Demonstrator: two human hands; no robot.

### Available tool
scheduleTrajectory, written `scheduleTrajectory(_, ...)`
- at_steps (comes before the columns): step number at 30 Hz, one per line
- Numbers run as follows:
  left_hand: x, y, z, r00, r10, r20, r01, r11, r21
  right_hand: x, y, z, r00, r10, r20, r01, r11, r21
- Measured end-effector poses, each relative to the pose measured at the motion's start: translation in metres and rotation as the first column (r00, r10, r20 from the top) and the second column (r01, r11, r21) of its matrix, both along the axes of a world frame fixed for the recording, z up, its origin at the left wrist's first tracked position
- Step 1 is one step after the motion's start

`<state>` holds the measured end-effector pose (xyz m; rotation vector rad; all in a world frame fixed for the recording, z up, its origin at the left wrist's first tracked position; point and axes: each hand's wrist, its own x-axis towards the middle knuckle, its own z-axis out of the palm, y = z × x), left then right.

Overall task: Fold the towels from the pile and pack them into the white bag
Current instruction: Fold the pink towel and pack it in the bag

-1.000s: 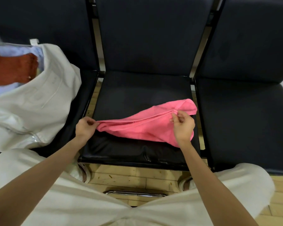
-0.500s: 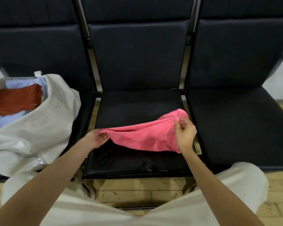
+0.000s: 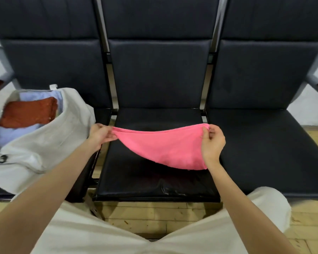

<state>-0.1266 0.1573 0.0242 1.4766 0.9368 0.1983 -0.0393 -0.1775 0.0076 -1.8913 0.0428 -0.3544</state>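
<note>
Left hand [image 3: 101, 134] and right hand [image 3: 212, 142] each pinch an end of the pink towel [image 3: 165, 145], stretching its top edge above the middle chair seat [image 3: 154, 182] so it sags evenly, probably for folding; the white bag [image 3: 44, 143] lies open on the left seat.

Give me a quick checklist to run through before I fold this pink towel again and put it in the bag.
1. Left hand pinches one end of the pink towel: ok.
2. Right hand pinches the other end: ok.
3. Towel stretched flat between the hands: not ok, its middle sags down toward the middle seat.
4. Edges and corners lined up: cannot tell, the corners are bunched in the fingers.
5. White bag open and beside the left hand: ok.
6. Room left in the bag: cannot tell; a rust-coloured towel on light blue ones already sits near its mouth.
</note>
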Motion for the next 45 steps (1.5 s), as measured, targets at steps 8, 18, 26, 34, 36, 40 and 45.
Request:
scheduleTrajectory(8, 0.026, 0.01, 0.116, 0.919, 0.033, 0.392, -0.222, 0.867, 0.447, 0.023, 0.011, 0.091, 0.973, -0.03, 0.229, -0.002, 0.99, 0.138)
scheduleTrajectory(18, 0.0, -0.004, 0.155, 0.703, 0.119, 0.701, -0.591, 0.647, 0.482, 0.019, 0.029, 0.115, 0.967, 0.088, 0.238, -0.111, 0.99, 0.085)
scheduleTrajectory(26, 0.002, 0.018, 0.162, 0.736, 0.127, 0.664, -0.574, 0.638, 0.513, 0.024, 0.032, 0.118, 0.971, 0.177, 0.158, -0.18, 0.984, 0.007)
scheduleTrajectory(34, 0.045, 0.031, 0.145, 0.904, 0.116, 0.413, -0.391, 0.614, 0.685, 0.069, 0.042, 0.102, 0.992, 0.116, 0.049, -0.107, 0.982, -0.156)
scheduleTrajectory(36, 0.062, 0.036, 0.146, 0.939, 0.11, 0.325, -0.316, 0.649, 0.693, 0.086, 0.047, 0.11, 0.993, 0.121, 0.007, -0.12, 0.985, -0.121)
scheduleTrajectory(40, 0.095, 0.044, 0.155, 0.939, 0.046, 0.34, -0.215, 0.851, 0.479, 0.115, 0.051, 0.13, 0.991, 0.129, -0.021, -0.13, 0.99, -0.051)
scheduleTrajectory(45, 0.121, 0.05, 0.157, 0.91, -0.007, 0.415, -0.127, 0.947, 0.295, 0.128, 0.048, 0.141, 0.995, 0.101, 0.002, -0.101, 0.995, 0.022)
